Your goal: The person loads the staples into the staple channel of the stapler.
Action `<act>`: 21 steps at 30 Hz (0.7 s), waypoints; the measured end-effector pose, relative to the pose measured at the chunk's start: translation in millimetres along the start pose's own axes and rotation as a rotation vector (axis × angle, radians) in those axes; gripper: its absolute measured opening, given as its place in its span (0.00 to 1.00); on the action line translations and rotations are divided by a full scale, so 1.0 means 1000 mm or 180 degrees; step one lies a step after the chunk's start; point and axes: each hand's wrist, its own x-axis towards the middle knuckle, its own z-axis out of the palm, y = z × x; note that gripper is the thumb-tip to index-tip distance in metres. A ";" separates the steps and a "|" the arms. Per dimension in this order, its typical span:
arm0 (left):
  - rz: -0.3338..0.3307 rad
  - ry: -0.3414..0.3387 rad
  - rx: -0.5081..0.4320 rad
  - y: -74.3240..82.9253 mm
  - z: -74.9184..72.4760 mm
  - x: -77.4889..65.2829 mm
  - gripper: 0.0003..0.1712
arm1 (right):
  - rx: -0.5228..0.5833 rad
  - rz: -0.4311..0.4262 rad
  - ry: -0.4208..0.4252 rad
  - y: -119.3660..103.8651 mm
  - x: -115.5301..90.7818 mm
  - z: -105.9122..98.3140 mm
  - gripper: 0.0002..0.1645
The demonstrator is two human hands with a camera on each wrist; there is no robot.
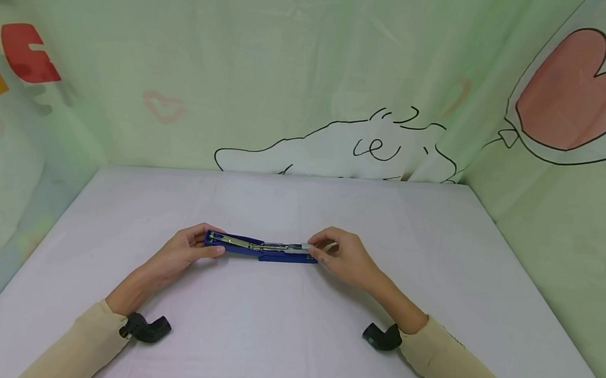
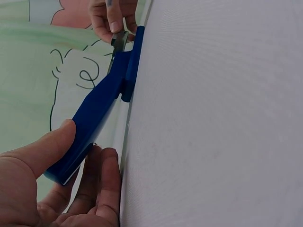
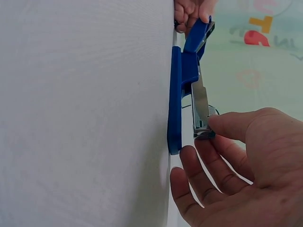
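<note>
A blue stapler (image 1: pixel 287 258) lies opened out near the middle of the table, its top cover (image 2: pixel 97 106) swung back to the left and its base (image 3: pixel 174 106) at the table surface. My left hand (image 1: pixel 183 249) grips the free end of that cover, thumb on the near side and fingers behind. At the stapler's other end, my right hand (image 1: pixel 348 261) pinches the front tip of the metal staple magazine (image 3: pixel 200 101) between thumb and fingers. The magazine stands raised above the base, with a gap between them in the right wrist view.
A white cloth covers the table (image 1: pixel 270 329). Green printed curtains (image 1: pixel 270 62) close off the back and both sides, with a heart balloon (image 1: pixel 572 91) drawn at right. Black wrist devices (image 1: pixel 150 328) stick out from both beige sleeves (image 1: pixel 465 368).
</note>
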 end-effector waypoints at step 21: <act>0.0002 -0.0004 0.0055 0.001 -0.001 -0.001 0.33 | -0.0012 0.0111 -0.0014 -0.002 -0.001 0.000 0.09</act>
